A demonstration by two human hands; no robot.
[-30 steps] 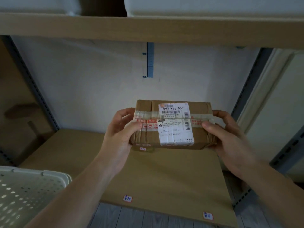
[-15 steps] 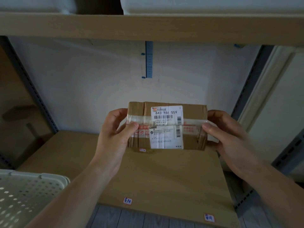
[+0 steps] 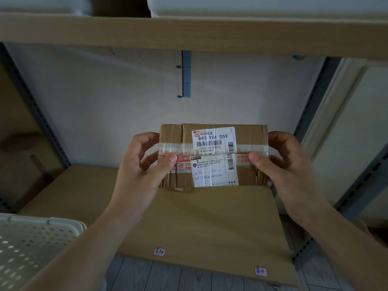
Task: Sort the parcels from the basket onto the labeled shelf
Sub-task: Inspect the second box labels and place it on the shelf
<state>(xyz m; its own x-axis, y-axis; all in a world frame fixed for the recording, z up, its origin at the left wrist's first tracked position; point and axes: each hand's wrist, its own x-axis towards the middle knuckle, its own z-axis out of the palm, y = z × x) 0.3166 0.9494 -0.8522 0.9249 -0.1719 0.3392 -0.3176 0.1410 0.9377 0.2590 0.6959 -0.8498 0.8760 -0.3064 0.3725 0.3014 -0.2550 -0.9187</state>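
Note:
A brown cardboard parcel (image 3: 247,173) with two white shipping labels and clear tape sits upright at the back of the wooden shelf board (image 3: 205,223), close to the wall. My left hand (image 3: 142,173) grips its left end, thumb on the front face. Its right end is gripped by my right hand (image 3: 287,171), thumb pressed on the tape. Two small handwritten labels, one (image 3: 159,251) near the middle and one (image 3: 261,271) at the right, are stuck along the shelf's front edge. The corner of the white perforated basket (image 3: 42,234) shows at lower left.
An upper shelf board (image 3: 189,32) with white bins on it runs overhead. Grey perforated uprights stand at the left (image 3: 37,110) and right (image 3: 312,106). A blue ruler strip (image 3: 186,74) hangs on the back wall. Grey plank floor shows below the shelf edge.
The parcel has moved back and slightly left toward the wall, both hands travelling with it. Its lower edge now rests on the shelf board.

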